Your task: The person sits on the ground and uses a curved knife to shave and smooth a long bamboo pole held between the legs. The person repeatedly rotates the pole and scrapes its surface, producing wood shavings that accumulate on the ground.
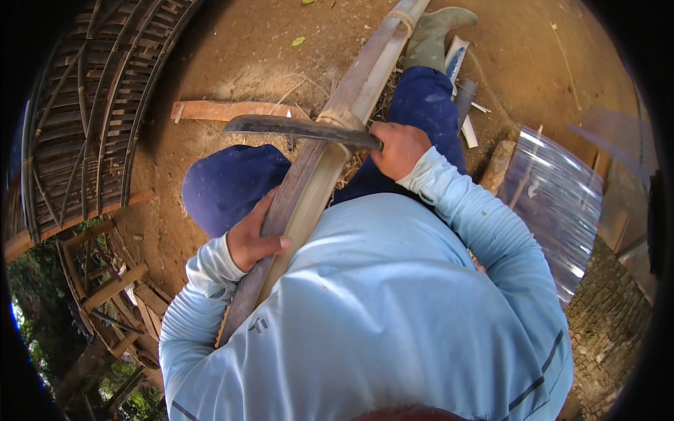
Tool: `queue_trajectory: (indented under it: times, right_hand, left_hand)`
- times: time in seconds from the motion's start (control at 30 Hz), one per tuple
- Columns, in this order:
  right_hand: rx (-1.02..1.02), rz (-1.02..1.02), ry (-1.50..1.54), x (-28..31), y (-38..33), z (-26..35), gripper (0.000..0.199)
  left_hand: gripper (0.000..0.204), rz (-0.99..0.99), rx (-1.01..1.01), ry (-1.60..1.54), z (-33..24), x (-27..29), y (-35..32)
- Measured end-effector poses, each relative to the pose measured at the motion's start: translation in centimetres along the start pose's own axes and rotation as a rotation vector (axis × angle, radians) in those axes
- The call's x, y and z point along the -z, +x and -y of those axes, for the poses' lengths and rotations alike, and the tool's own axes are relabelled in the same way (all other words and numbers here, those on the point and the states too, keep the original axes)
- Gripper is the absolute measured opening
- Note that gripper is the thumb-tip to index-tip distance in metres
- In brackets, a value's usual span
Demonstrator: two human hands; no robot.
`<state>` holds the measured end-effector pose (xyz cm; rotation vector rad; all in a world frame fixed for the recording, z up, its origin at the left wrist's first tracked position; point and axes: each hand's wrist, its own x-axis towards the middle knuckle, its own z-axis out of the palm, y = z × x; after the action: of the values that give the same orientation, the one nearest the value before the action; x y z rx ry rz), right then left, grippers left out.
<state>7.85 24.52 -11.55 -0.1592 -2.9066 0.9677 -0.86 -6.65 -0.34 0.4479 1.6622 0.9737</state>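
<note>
A long split bamboo pole (309, 189) runs slantwise across my lap, from beside my left arm up toward my right boot. My left hand (254, 235) grips it near my belly, thumb on top and fingers around the far side. In my right hand (400, 149) is the handle end of a machete (295, 128). Its dark curved blade lies crosswise over the bamboo, beside a node, with the tip pointing left. The handle itself is mostly hidden by my fingers.
A reddish plank (239, 111) lies on the dirt floor ahead. At the left stands a slatted bamboo frame (105, 105), with stacked wood below it. On the right are clear corrugated sheets (551, 203), a wood block (497, 167) and a rough trunk (611, 330). My boot (432, 42) rests beside the pole.
</note>
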Motion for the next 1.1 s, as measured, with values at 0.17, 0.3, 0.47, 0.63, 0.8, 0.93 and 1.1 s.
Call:
queue_trajectory:
  times: [0.17, 0.3, 0.47, 0.63, 0.8, 0.93, 1.1]
  right_hand:
    - [0.003, -0.051, -0.016, -0.2, 0.3, -0.9, 0.018]
    - [0.046, -0.067, -0.002, -0.4, 0.0, -0.9, 0.017]
    - [0.009, -0.038, -0.022, 0.0, 0.0, -0.7, 0.015]
    - [-0.033, -0.073, -0.055, -0.3, 0.6, -2.1, 0.015]
    - [0.081, -0.056, -0.01, -0.5, 0.4, -0.7, 0.017]
    - [0.064, -0.063, -0.004, -1.1, -0.2, -0.5, 0.016]
    - [0.094, -0.099, 0.047, -0.6, -0.6, 0.3, 0.016]
  left_hand:
    - [0.103, -0.006, 0.0, 0.065, 0.1, -0.1, -0.1]
    - [0.107, 0.0, 0.017, 0.029, -1.2, -0.8, 0.0]
    - [0.103, -0.008, -0.012, 0.064, -1.1, -0.8, -0.1]
    - [0.11, -0.011, -0.002, 0.058, -1.2, -0.9, 0.1]
    - [0.11, -0.046, 0.002, 0.151, -0.8, -0.3, 0.2]
    - [0.11, -0.032, 0.013, 0.141, -0.6, -0.2, -0.2]
    - [0.108, -0.021, 0.003, 0.052, -0.6, -0.5, 0.0]
